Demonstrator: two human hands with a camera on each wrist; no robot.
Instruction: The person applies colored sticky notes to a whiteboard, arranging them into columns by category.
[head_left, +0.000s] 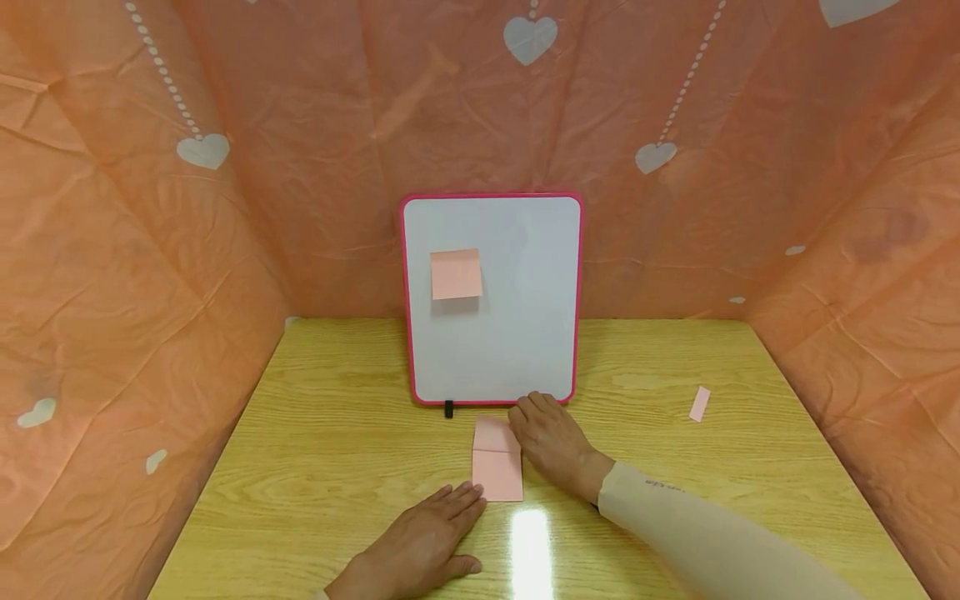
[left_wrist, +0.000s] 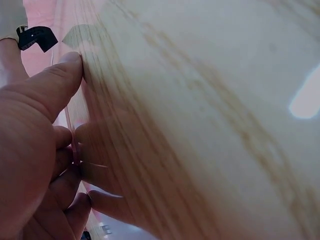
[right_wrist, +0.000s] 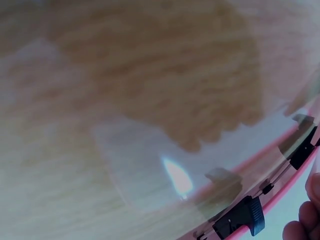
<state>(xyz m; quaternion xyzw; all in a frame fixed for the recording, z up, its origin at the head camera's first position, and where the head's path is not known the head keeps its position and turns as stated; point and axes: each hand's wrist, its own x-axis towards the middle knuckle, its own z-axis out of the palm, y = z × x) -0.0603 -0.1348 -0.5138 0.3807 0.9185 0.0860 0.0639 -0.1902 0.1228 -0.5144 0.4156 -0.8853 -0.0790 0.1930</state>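
Note:
A pink sticky note lies on the wooden table, with a crosswise line below its upper part. At its lower left corner rests my left hand, fingers extended and the thumb apart. My right hand pinches the note's upper right edge with curled fingers, which partly cover that edge. In the right wrist view only some fingertips show, at the right border. The left wrist view shows the left thumb and fingers low over the glossy tabletop.
Behind the hands a white board with a pink frame leans upright, another pink sticky note stuck on it. A black clip sits at its lower edge. A small pink strip lies at right. Orange cloth surrounds the table.

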